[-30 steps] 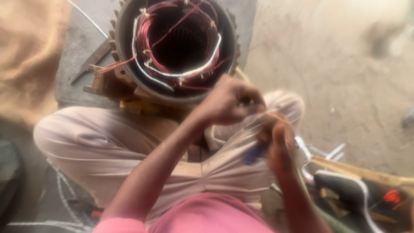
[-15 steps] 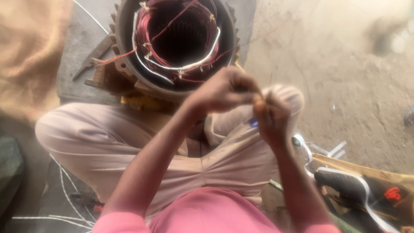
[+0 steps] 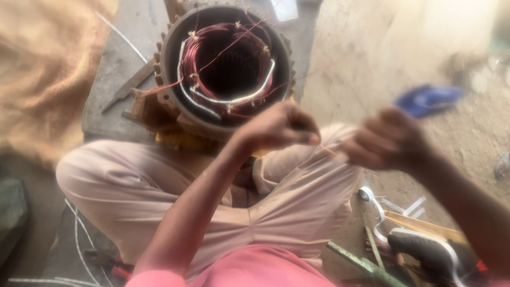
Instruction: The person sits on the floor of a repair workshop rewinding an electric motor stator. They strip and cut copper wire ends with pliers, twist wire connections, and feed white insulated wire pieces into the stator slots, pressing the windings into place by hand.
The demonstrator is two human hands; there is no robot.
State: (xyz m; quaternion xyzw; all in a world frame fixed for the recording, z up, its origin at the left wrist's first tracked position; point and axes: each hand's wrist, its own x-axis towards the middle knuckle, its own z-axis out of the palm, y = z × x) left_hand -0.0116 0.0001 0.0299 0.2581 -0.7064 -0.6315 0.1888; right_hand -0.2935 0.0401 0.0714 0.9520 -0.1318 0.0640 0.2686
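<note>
Both the left hand [image 3: 279,127] and the blurred right hand [image 3: 385,139] were closed, apparently pinching a thin wire [image 3: 328,150] at mid-frame. The motor stator [image 3: 228,66] stood above; a blue sandal [image 3: 427,99] lay upper right.

The stator [image 3: 226,69] has a dull grey ribbed shell and a dark hollow. Inside it, the coils [image 3: 197,74] are coppery red, tied with pale knots and crossed by white sleeves [image 3: 249,96]. A thin red wire [image 3: 159,88] trails off its left side. The trousers [image 3: 133,196] are pale beige, plain, and the shirt [image 3: 265,271] is pink. The cloth [image 3: 48,69] at the left is tan with a sandy sheen. The floor [image 3: 372,53] is light grey-beige, and the slab [image 3: 114,101] under the stator is darker grey. A blue sandal [image 3: 427,99] lies on the floor. A black shoe [image 3: 425,255] carries a white stripe, beside a green bar [image 3: 361,263] and white strips [image 3: 377,212].
</note>
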